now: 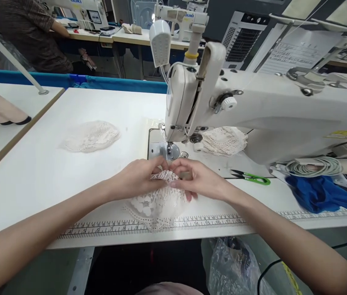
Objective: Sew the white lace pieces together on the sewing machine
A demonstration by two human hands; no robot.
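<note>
Near the tabletop's front edge, just before the sewing machine's needle (169, 150), left hand (138, 178) and right hand (202, 179) pinch a bunched lace piece (157, 203) between fingertips, seemingly lining up its edge for stitching; green scissors (251, 177) lie within right-hand reach.

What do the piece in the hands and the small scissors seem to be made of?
Lace piece: off-white openwork fabric, probably cotton or synthetic lace, matte; holes and scalloped edge show. Scissors: dark blades, likely metal, with glossy green handles, apparently plastic.
</note>
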